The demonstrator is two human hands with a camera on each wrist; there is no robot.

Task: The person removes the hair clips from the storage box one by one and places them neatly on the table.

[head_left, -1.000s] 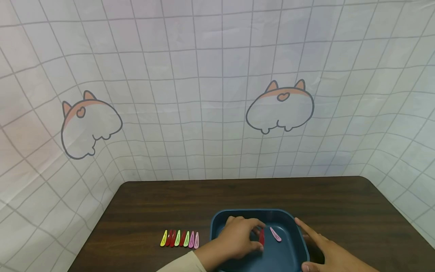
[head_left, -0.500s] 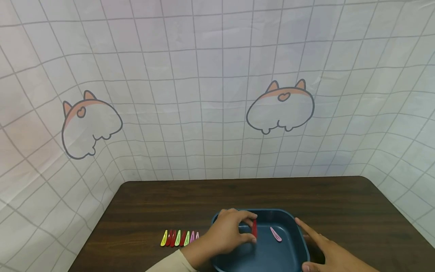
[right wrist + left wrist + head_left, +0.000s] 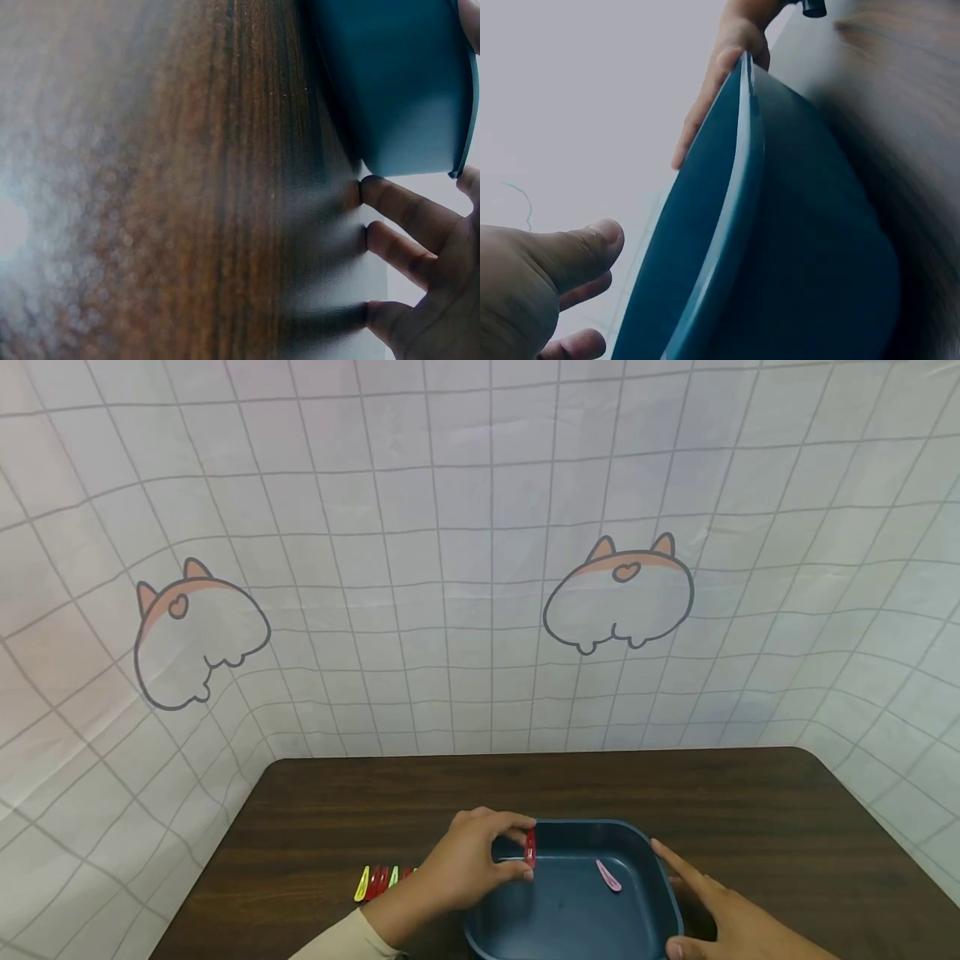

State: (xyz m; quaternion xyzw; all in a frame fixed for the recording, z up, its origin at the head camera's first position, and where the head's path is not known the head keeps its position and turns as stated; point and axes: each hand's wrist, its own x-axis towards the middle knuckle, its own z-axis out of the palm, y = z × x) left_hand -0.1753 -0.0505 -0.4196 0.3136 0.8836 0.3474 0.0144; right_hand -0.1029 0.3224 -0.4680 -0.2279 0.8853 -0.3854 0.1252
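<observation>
My left hand (image 3: 467, 860) pinches a red snap hair clip (image 3: 530, 848) between thumb and fingers. It holds the clip upright over the far left part of a dark blue rectangular tray (image 3: 577, 920). In the left wrist view the left thumb (image 3: 592, 244) shows beside the tray wall (image 3: 802, 217), and the clip is out of sight. A pink hair clip (image 3: 608, 876) lies inside the tray, right of centre. My right hand (image 3: 731, 914) rests at the tray's right side, index finger along the rim. In the right wrist view its other fingers (image 3: 409, 214) reach down to the tabletop.
Left of the tray lies a row of hair clips, with a yellow clip (image 3: 362, 884) at its left end and red and green ones beside it. My left forearm covers the row's right part. A white gridded cloth (image 3: 465, 610) stands behind the dark wooden table (image 3: 315, 810).
My left hand has carried the red clip left and away from me, from the tray's middle toward its far left corner. Its forearm now hides more of the row. The right hand stays put.
</observation>
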